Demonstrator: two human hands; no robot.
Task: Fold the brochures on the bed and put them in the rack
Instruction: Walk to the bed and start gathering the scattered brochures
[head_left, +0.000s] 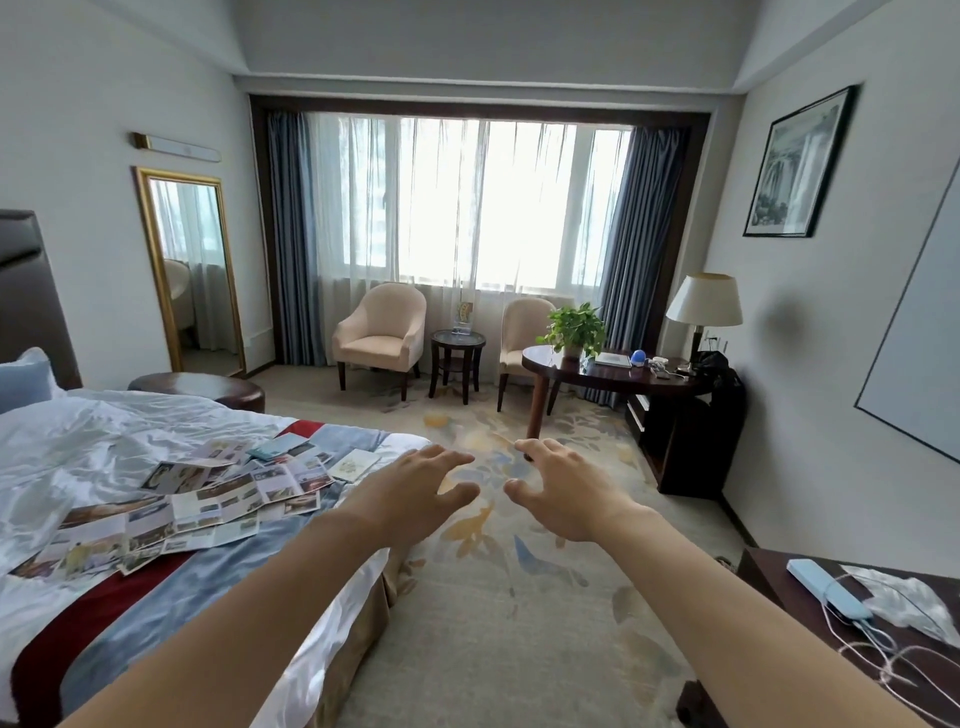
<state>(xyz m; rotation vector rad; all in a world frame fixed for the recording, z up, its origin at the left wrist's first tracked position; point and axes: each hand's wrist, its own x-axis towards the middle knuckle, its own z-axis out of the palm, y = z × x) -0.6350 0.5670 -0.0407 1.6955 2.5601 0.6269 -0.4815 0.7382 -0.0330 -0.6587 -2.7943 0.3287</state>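
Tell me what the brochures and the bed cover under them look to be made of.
Brochures: printed paper, seemingly glossy, shown by flat creased panels of photos. Bed cover: soft cloth, apparently satin or velvety, shown by its sheen and folds; blue with a red band.

Unfolded brochures (197, 506) lie scattered flat across the bed (78, 441) at lower left; the rack (464, 318) stands upright on a small table at centre.

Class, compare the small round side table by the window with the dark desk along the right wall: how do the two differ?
The round side table is small and sits between two armchairs; the desk is larger, with a curved end, and stands against the right wall. The side table carries a small upright display; the desk carries a potted plant, a lamp and small items. Both are dark wood.
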